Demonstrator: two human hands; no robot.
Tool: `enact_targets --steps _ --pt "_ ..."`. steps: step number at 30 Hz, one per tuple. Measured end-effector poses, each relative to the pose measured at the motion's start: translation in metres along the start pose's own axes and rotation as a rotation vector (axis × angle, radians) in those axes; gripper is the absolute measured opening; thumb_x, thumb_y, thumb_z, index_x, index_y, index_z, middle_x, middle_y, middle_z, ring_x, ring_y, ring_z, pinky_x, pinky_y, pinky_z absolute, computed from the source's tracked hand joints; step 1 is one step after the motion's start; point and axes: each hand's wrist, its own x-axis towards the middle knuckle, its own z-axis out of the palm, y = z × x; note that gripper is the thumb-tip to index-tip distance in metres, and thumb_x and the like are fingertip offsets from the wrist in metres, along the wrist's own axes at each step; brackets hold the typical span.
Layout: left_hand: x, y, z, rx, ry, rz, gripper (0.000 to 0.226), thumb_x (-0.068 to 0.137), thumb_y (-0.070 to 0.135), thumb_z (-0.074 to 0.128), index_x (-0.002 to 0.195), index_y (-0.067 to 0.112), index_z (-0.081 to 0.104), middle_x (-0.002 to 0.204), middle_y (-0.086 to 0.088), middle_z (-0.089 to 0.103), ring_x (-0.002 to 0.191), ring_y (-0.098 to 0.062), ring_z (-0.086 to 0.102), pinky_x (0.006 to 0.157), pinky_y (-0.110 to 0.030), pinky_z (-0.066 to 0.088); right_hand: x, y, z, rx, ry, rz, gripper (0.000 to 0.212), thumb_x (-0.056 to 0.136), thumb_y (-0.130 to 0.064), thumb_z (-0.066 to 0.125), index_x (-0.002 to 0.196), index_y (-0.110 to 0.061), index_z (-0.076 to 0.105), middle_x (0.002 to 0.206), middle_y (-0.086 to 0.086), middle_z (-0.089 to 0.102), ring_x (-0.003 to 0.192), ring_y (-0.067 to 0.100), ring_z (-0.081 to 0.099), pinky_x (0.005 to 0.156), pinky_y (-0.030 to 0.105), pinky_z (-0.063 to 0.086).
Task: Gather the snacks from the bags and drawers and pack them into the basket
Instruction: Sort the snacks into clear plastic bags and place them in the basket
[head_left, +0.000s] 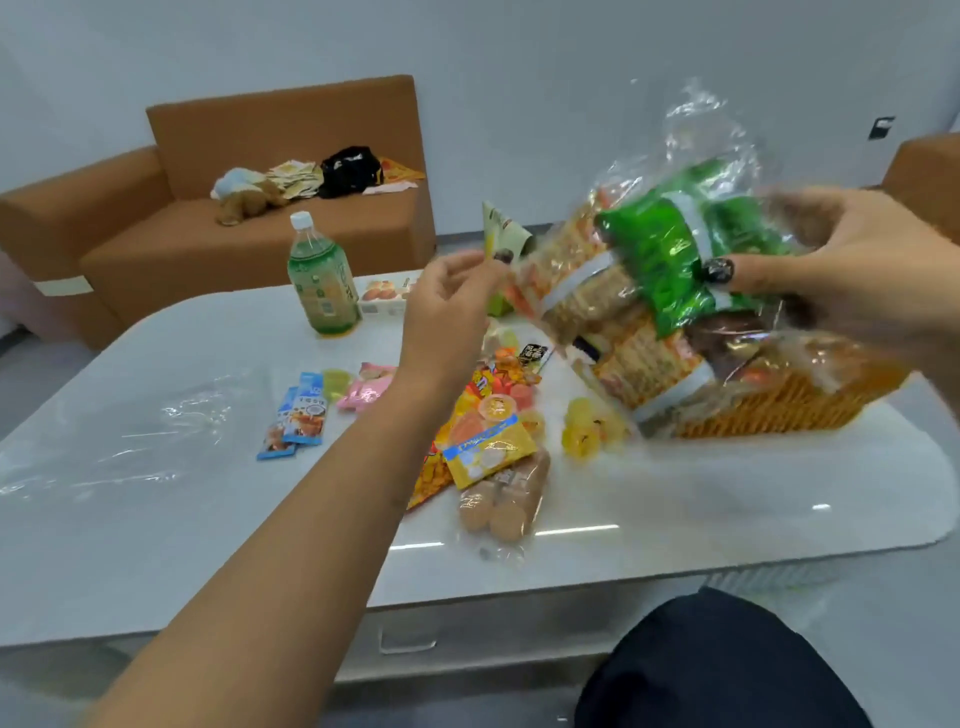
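**While the bag hangs over the basket**

While the right hand (852, 270) grips a clear bag of snacks (654, 270) above the orange basket (779, 410), the left hand (447, 306) reaches toward it, fingers (467, 262) loosely spread, holding nothing. Loose snack packets (488, 447) lie on the white surface (156, 519) beside a green bottle (322, 283).

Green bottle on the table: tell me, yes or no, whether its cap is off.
No, the green bottle stands upright on the table with its white cap still on top.
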Motion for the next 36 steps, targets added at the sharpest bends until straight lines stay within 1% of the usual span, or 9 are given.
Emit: enact_targets --steps 3,7,9,13,16,18,23,29,36 --pt "0.006 -0.015 0.034 0.105 -0.087 -0.059 0.032 0.088 0.023 0.067 0.118 0.024 0.056 0.117 0.005 0.060 0.101 -0.008 0.060 0.092 -0.034 0.052 0.019 -0.005 -0.035 0.003 0.239 -0.012 0.085 0.057 -0.035 0.087 0.134 -0.020 0.053 0.112 0.001 0.066 0.075 0.008 0.069 0.047 0.016 0.050" --pt "0.010 -0.031 0.076 0.279 -0.250 -0.032 0.045 0.094 0.010 0.055 0.135 0.028 0.049 0.130 0.004 0.054 0.115 -0.022 0.057 0.080 -0.031 0.045 0.044 0.000 -0.062 -0.075 0.423 -0.020 0.075 0.073 -0.026 0.080 0.138 -0.016 0.045 0.110 -0.004 0.055 0.070 0.001 0.059 0.042 0.008 0.045" --pt "0.011 -0.035 0.090 0.321 -0.336 -0.042 0.049 0.095 0.005 0.049 0.139 0.028 0.047 0.114 0.013 0.055 0.099 -0.015 0.058 0.072 -0.031 0.045 0.058 0.010 -0.069 -0.237 0.396 0.017 0.073 0.076 -0.025 0.079 0.140 -0.015 0.044 0.113 0.003 0.052 0.073 0.010 0.058 0.046 0.014 0.050" --pt "0.013 -0.038 0.109 0.448 -0.411 -0.056 0.041 0.096 0.013 0.053 0.136 0.020 0.049 0.133 0.003 0.050 0.114 -0.012 0.047 0.085 -0.027 0.041 0.084 0.033 -0.061 -0.660 0.294 0.058 0.065 0.080 -0.025 0.077 0.134 -0.006 0.048 0.123 0.017 0.058 0.083 0.023 0.055 0.070 0.029 0.045" --pt "0.015 -0.040 0.116 0.407 -0.375 -0.054 0.017 0.092 0.012 0.058 0.096 0.029 0.057 0.104 0.011 0.053 0.099 -0.011 0.050 0.084 -0.030 0.048 0.108 0.054 -0.049 -0.943 0.223 0.049 0.054 0.079 -0.030 0.077 0.122 -0.006 0.055 0.114 0.019 0.062 0.095 0.034 0.056 0.072 0.036 0.045" --pt "0.018 -0.045 0.118 0.381 -0.355 -0.061 0.027 0.090 0.012 0.059 0.080 0.034 0.049 0.103 0.007 0.053 0.102 -0.020 0.059 0.088 -0.042 0.054 0.120 0.072 -0.041 -1.073 0.173 0.093 0.042 0.077 -0.030 0.077 0.106 -0.008 0.055 0.095 0.013 0.060 0.082 0.030 0.053 0.060 0.032 0.040" --pt "0.021 -0.056 0.115 0.386 -0.365 -0.063 0.023 0.087 0.021 0.062 0.105 0.032 0.052 0.128 0.002 0.043 0.112 -0.019 0.056 0.096 -0.044 0.051 0.133 0.098 -0.019 -1.276 0.129 0.274 0.033 0.079 -0.023 0.073 0.103 -0.008 0.056 0.080 0.009 0.054 0.067 0.026 0.052 0.059 0.033 0.043" --pt "0.029 -0.062 0.115 0.468 -0.377 -0.052 0.045 0.086 0.025 0.064 0.129 0.020 0.052 0.131 0.002 0.040 0.114 -0.016 0.054 0.095 -0.042 0.052 0.150 0.101 0.013 -1.328 0.109 0.278 0.019 0.084 -0.024 0.064 0.090 -0.009 0.055 0.077 0.007 0.053 0.063 0.022 0.051 0.055 0.031 0.044" --pt "0.035 -0.067 0.116 0.492 -0.419 -0.016 0.054 0.068 0.043 0.063 0.120 0.029 0.068 0.129 0.004 0.044 0.123 -0.020 0.051 0.104 -0.044 0.046 0.157 0.090 0.001 -1.260 0.038 0.348 0.050 0.073 -0.033 0.080 0.108 -0.007 0.055 0.082 0.011 0.054 0.068 0.026 0.054 0.047 0.030 0.041"
